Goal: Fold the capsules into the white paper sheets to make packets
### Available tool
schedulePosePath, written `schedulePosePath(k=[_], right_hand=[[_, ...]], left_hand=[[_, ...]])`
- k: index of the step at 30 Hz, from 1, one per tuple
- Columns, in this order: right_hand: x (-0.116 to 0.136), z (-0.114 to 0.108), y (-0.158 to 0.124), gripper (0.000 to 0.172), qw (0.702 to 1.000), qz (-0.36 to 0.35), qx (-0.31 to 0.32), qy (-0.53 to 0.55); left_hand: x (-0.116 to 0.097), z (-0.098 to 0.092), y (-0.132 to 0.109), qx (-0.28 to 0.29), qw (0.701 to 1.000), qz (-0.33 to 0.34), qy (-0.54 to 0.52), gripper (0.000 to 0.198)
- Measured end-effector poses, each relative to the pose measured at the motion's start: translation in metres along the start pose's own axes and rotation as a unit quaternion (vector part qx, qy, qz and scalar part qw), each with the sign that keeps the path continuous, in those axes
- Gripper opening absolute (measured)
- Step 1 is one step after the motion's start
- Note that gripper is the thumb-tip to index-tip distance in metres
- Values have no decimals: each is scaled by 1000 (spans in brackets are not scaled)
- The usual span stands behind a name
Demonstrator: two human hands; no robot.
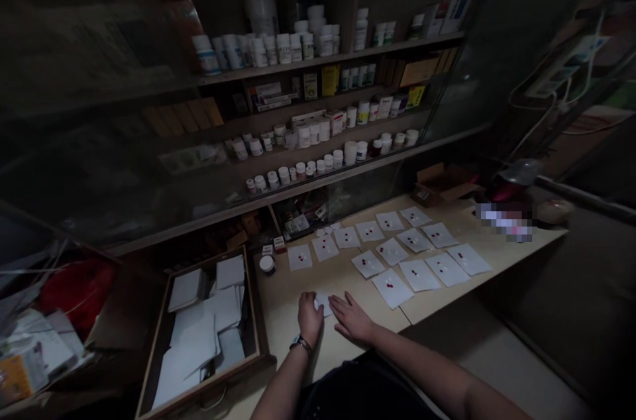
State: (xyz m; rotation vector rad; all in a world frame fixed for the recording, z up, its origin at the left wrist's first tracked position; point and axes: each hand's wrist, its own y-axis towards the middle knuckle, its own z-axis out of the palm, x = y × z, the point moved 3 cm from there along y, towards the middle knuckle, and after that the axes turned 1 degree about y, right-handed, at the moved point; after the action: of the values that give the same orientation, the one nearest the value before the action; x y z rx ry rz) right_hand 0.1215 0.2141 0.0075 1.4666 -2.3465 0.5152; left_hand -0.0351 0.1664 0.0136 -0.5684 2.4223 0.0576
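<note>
Forearms (427,359), two: extending over table (278,301). Left hand (310,319): gripping paper (324,305). Right hand (354,320): lying open, fingertips touching it. Light, even pressure is probably keeping it smoothest.

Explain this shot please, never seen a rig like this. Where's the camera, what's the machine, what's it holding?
No machine here: these are a person's bare hands, seen from a head-worn camera looking forward and down. The left hand curls at one edge of a small white paper; the right hand reaches its other side, fingers extended. How firmly it is held, I can't tell. On the table, beyond and to the right, lie paper squares bearing small dark red and pale pieces. An open drawer on the left holds more white paper, and shelves behind carry bottles and boxes.
</note>
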Motion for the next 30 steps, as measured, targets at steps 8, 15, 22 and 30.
schedulePosePath(k=[8,15,22,30], right_hand=[[-5,2,0,63,1000,-9,9,18],[-8,6,-1,62,1000,-4,7,15],[-6,9,2,61,1000,6,-3,-3],[-5,11,3,58,1000,8,-1,-16]], left_hand=[[-3,14,22,13,993,-104,-62,67],[-1,13,17,14,999,-14,-50,32],[-1,9,-9,9,992,124,4,25],[4,8,-33,39,972,223,58,28]])
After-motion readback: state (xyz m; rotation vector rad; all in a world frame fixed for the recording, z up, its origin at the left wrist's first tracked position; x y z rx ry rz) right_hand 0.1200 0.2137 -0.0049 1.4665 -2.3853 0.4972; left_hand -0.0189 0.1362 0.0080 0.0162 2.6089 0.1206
